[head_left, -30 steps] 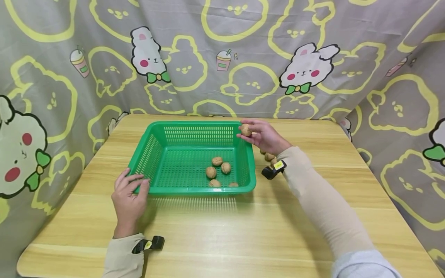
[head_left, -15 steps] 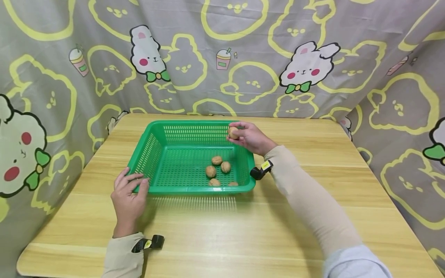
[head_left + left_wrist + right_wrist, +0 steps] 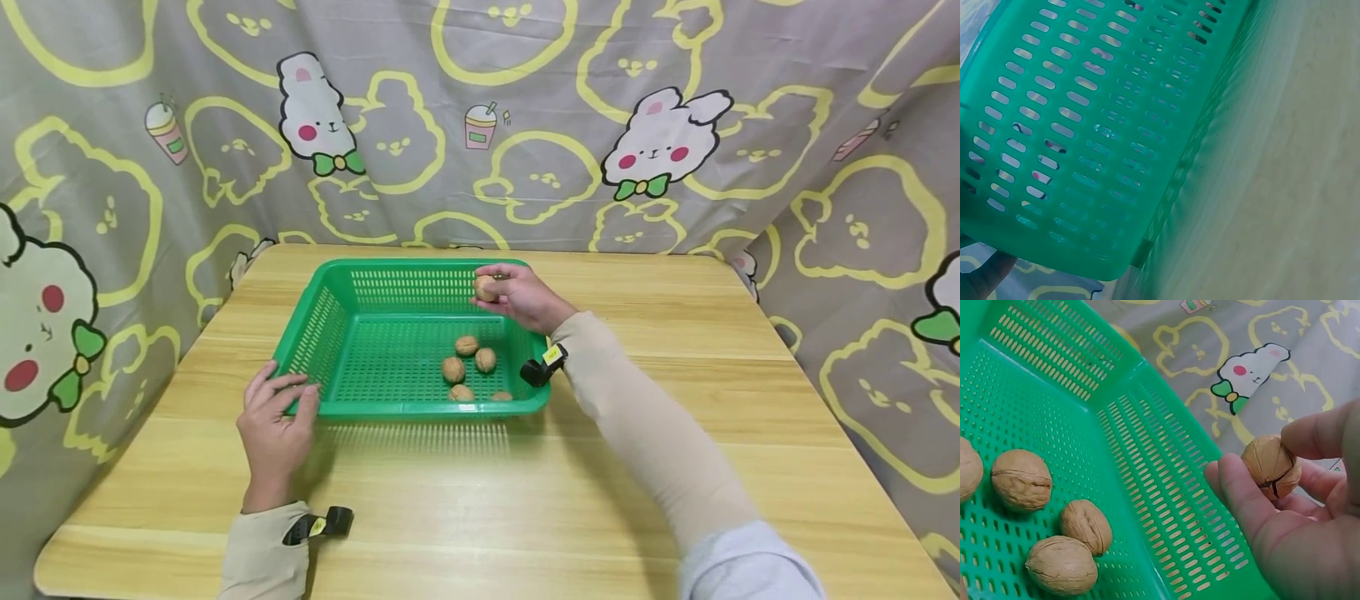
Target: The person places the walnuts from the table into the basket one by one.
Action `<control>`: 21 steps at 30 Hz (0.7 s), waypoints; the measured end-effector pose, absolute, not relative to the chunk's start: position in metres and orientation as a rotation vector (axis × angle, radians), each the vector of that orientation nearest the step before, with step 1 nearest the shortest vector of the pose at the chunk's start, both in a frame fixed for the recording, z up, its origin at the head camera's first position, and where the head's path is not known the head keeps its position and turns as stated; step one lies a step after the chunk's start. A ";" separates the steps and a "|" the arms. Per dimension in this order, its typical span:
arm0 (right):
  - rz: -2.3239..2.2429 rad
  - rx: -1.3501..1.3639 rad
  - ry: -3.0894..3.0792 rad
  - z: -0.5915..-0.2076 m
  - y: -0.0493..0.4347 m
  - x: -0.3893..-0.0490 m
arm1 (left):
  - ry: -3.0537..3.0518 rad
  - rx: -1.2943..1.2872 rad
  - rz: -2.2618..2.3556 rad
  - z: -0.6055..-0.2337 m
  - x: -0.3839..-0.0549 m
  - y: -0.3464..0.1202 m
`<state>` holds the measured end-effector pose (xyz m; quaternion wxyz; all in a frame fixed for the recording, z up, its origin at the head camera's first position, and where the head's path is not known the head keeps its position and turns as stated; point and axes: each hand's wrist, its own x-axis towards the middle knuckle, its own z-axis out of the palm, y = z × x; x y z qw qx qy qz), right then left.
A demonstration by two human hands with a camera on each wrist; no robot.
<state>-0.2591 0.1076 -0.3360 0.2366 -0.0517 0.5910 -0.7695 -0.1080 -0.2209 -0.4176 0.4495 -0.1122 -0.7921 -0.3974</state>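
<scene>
Right hand [image 3: 527,298] is pinching a probably light, hard walnut [image 3: 1266,460] over the basket [image 3: 375,408], best held mid-shell. Left hand [image 3: 275,435] is seemingly gripping the basket's corner.

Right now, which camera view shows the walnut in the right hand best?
The right wrist view: the walnut appears large in the right hand, its dark crack visible. The head view shows it small and partly covered; the left wrist view doesn't show it.

Soft glare on the bright table [image 3: 465,508], dimmer left-wrist view
</scene>
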 end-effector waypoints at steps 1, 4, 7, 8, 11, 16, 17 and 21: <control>-2.105 -0.152 1.636 -0.337 0.106 -0.259 | -1.960 -0.275 -0.982 -0.418 -0.108 -0.221; -2.063 -0.200 1.734 -0.341 0.101 -0.259 | -1.965 -0.268 -0.979 -0.418 -0.108 -0.221; -1.942 -0.260 1.858 -0.346 0.096 -0.259 | -1.973 -0.265 -0.985 -0.417 -0.107 -0.221; -1.884 -0.280 1.893 -0.348 0.095 -0.259 | -1.977 -0.263 -0.990 -0.417 -0.108 -0.221; -1.748 -0.333 1.949 -0.350 0.093 -0.258 | -1.989 -0.261 -0.998 -0.417 -0.108 -0.221; -1.674 -0.362 1.949 -0.352 0.091 -0.258 | -2.001 -0.259 -0.997 -0.418 -0.107 -0.222; -1.670 -0.357 1.946 -0.352 0.091 -0.258 | -2.000 -0.259 -0.995 -0.418 -0.107 -0.222; -1.655 -0.322 1.943 -0.352 0.088 -0.260 | -1.977 -0.260 -0.992 -0.418 -0.107 -0.222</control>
